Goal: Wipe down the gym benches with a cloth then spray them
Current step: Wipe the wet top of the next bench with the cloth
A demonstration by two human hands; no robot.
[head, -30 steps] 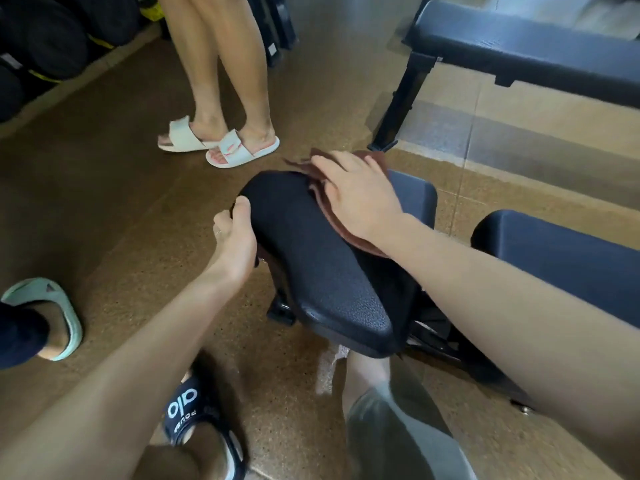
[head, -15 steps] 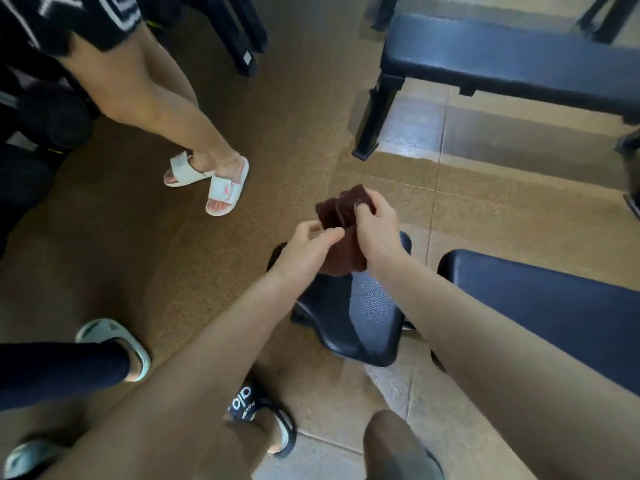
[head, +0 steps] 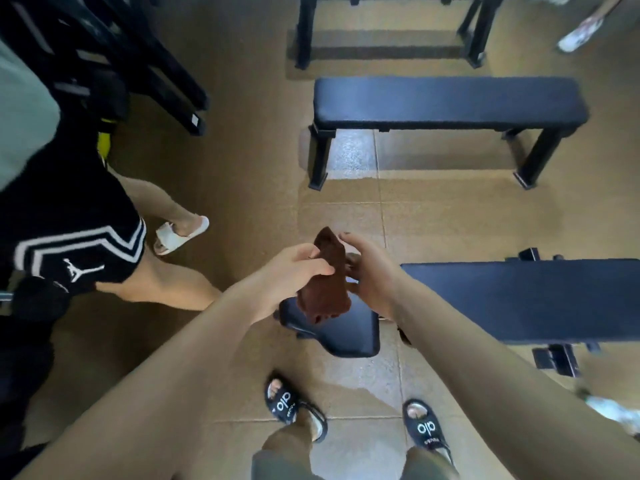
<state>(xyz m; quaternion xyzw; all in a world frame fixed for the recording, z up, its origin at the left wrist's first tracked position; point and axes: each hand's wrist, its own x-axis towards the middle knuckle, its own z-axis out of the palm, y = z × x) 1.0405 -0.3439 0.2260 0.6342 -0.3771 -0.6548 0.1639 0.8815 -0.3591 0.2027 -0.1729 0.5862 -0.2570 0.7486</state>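
A dark red-brown cloth [head: 327, 282] hangs bunched in the air between my two hands, above the small black seat pad [head: 349, 332] of the near bench. My left hand [head: 298, 268] pinches the cloth's left edge. My right hand [head: 370, 271] cups its right side, fingers curled against it. The long black back pad [head: 526, 299] of the same bench runs off to the right. A second black flat bench [head: 446, 103] stands farther away, across the tiled floor. No spray bottle is in view.
A person in black shorts and white slides [head: 180, 233] stands close on the left. Black rack legs [head: 166, 74] lean at the upper left. Another bench frame [head: 391, 26] stands at the top. My feet in black slides [head: 294, 410] stand below the seat.
I have straightened up, so the benches look farther below. My right hand lifted the cloth off the seat pad, my left hand let go of the pad and took the cloth's edge.
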